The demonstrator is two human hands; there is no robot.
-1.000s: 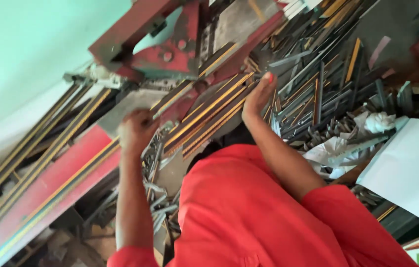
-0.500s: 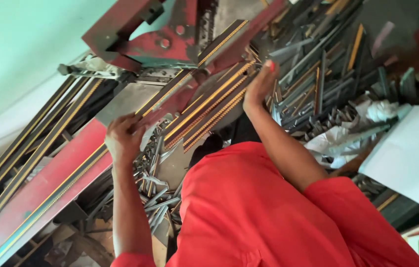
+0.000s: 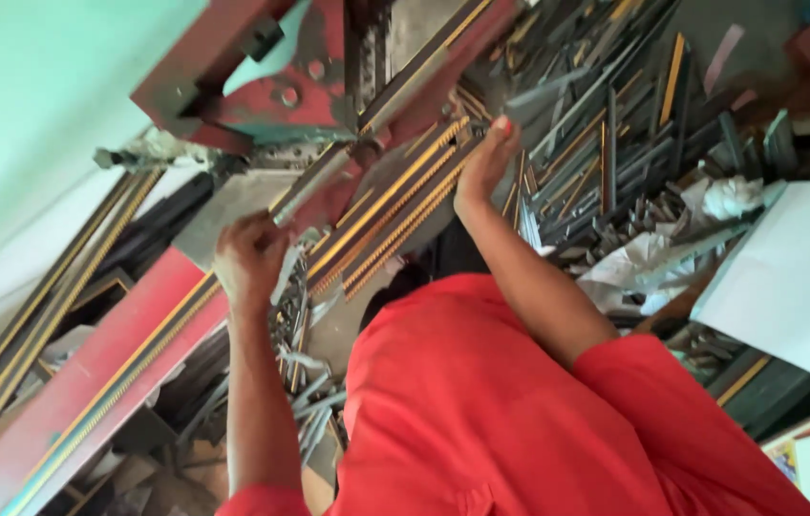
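At the far left, long dark mouldings with gold edges (image 3: 32, 315) lean along the pale green wall (image 3: 32, 86), and a red board with a gold beaded strip (image 3: 109, 392) runs diagonally below them. Your left hand (image 3: 250, 256) is closed around the end of a metal bar (image 3: 314, 186) that slopes up toward the red cutting machine (image 3: 271, 67); the fingers wrap it, though the blur makes the exact grip hard to read. Loose grey offcuts (image 3: 305, 382) lie scattered just below that hand. Between your hands, the gold-beaded frame mouldings (image 3: 395, 210) rest side by side on the machine bed, angled up to the right. Your right hand (image 3: 486, 162) lies flat with fingers open, pressing on the upper end of those mouldings. To its right sits a heap of dark moulding scraps (image 3: 615, 134), then crumpled white paper (image 3: 653, 258) and a white sheet (image 3: 797, 277).
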